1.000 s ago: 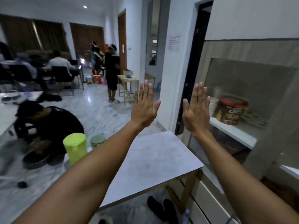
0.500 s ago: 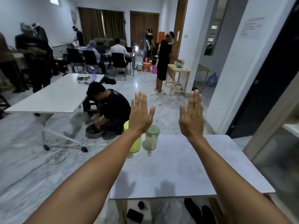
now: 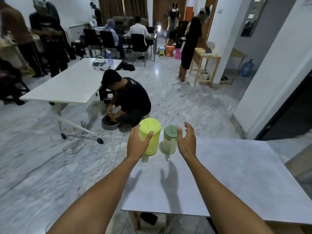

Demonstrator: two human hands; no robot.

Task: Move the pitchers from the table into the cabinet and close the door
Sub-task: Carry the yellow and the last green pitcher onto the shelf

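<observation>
Two bare hands reach toward two pitchers at the far left corner of a grey surface (image 3: 219,174).

Left hand (image 3: 137,146) curls open fingers (image 3: 149,134) against the yellow-green pitcher (image 3: 151,137), not clasped shut. Right hand (image 3: 186,142) hangs spread just beside the clear pitcher with a green lid (image 3: 170,141), gripping nothing. Both pitchers stand upright, side by side.

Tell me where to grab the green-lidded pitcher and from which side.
Grip the ribbed clear body of the green-lidded pitcher just below the lid, coming from its right with the right hand. It stands upright, and the yellow-green pitcher crowds its left side.
</observation>
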